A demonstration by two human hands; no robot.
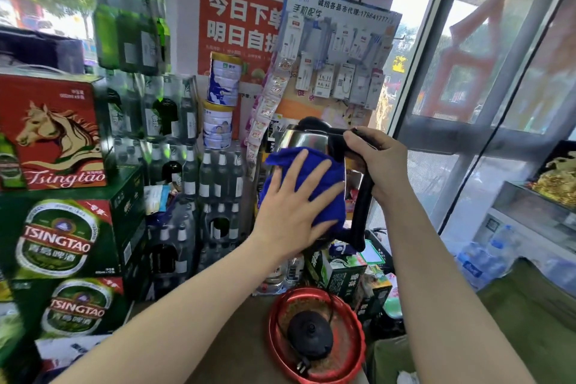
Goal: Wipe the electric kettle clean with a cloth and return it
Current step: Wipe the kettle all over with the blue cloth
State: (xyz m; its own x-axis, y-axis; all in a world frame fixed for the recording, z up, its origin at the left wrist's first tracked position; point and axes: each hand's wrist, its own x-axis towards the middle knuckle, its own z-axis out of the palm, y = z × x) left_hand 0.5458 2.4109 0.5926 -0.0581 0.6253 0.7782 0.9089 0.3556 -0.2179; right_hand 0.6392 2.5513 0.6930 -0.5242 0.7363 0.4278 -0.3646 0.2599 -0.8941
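Observation:
A steel electric kettle (304, 138) with a black lid and black handle is held up in the air at chest height. My right hand (375, 159) grips the top of the handle. My left hand (293, 212) lies flat with spread fingers on a blue cloth (307, 174), pressing it against the kettle's side. The cloth hides most of the steel body. Below, the kettle's black base (310, 338) with its cord and plug lies in a round red tray (352, 362) on a brown surface.
Tsingtao beer cartons (59, 237) are stacked at the left, with shrink-wrapped bottle packs (199, 178) and two tins (219, 103) behind. Small boxes (339, 274) stand just beyond the tray. A glass door (486, 109) and a glass counter (536, 206) are at the right.

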